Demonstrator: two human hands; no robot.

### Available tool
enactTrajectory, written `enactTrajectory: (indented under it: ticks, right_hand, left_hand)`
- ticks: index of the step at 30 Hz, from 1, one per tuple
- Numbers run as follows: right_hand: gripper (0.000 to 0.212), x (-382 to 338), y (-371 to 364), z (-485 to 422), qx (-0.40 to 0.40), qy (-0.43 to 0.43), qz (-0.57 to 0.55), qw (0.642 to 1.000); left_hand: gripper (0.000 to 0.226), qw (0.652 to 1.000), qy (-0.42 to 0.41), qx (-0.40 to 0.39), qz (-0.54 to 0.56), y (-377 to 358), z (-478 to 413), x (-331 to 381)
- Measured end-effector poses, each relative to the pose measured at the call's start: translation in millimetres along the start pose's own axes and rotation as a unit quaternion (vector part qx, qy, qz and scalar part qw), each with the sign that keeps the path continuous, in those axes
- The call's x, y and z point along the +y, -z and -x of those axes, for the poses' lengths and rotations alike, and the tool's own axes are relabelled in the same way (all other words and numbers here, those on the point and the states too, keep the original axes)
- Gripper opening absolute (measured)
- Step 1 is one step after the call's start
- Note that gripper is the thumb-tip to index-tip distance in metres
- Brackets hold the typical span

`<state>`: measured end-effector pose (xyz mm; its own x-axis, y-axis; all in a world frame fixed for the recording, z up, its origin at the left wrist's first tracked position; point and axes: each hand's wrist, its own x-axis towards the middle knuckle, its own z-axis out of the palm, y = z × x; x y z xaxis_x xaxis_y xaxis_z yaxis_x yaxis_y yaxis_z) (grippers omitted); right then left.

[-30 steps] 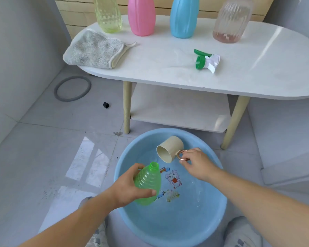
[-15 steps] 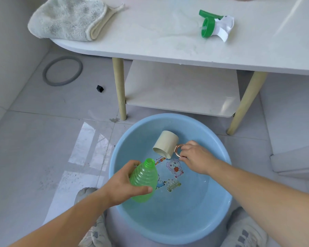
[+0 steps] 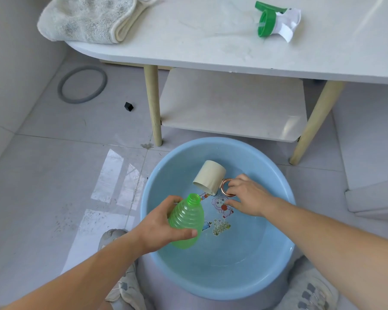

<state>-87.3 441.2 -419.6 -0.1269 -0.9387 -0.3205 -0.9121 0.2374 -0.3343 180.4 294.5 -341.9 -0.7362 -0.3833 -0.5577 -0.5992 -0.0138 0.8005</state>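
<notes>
A blue basin [image 3: 276,278] with shallow water and cartoon stickers on its bottom stands on the floor in front of me. My left hand [image 3: 157,227] grips a ribbed green bottle [image 3: 186,222] with no cap, tilted with its open neck pointing up and away over the basin's left side. My right hand [image 3: 246,198] pinches the copper ring handle of a cream cup [image 3: 208,178]. The cup is tipped over, mouth down and toward the bottle's neck.
A white low table [image 3: 211,48] with a lower shelf [image 3: 231,104] stands just behind the basin. On it lie a grey towel [image 3: 85,19] and a green and white spray head [image 3: 276,21]. A grey ring [image 3: 82,83] and a small black block [image 3: 128,106] lie on the tiled floor. My shoes flank the basin.
The view has dropped lower, so the coloured bottles at the table's back are out of frame. The cup has tipped further mouth-down near the bottle's neck. Both hands keep their hold.
</notes>
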Motion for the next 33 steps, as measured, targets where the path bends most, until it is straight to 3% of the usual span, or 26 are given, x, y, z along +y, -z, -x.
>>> enactTrajectory:
  ticks: [11, 16, 20, 23, 25, 30, 33]
  right_hand:
    - [0.041, -6, 2, 1, -0.03, -0.031, 0.0, 0.999]
    - [0.031, -18, 5, -2, 0.007, -0.07, -0.099, 0.993]
    - [0.034, -37, 17, 0, 0.042, -0.155, -0.248, 0.955]
    - [0.039, -46, 32, 7, 0.021, -0.202, -0.338, 0.919]
    - [0.042, -49, 46, 13, 0.015, -0.201, -0.369, 0.907]
    - [0.025, -57, 93, 33, 0.047, -0.204, -0.451, 0.867]
    - [0.023, -64, 133, 51, 0.074, -0.188, -0.449, 0.87]
  left_hand:
    - [0.077, 1.0, -0.001, -0.002, 0.012, -2, -1, 1]
    - [0.077, 1.0, -0.004, 0.003, 0.012, -1, 0, 4]
    - [0.078, 1.0, -0.009, 0.012, 0.012, 2, 4, 7]
    - [0.08, 1.0, -0.015, 0.018, 0.009, 4, 7, 11]
    - [0.08, 1.0, -0.022, 0.019, 0.01, 6, 10, 15]
    - [0.079, 0.999, -0.036, 0.025, 0.017, 10, 19, 28]
    - [0.078, 0.998, -0.059, 0.03, 0.018, 11, 24, 44]
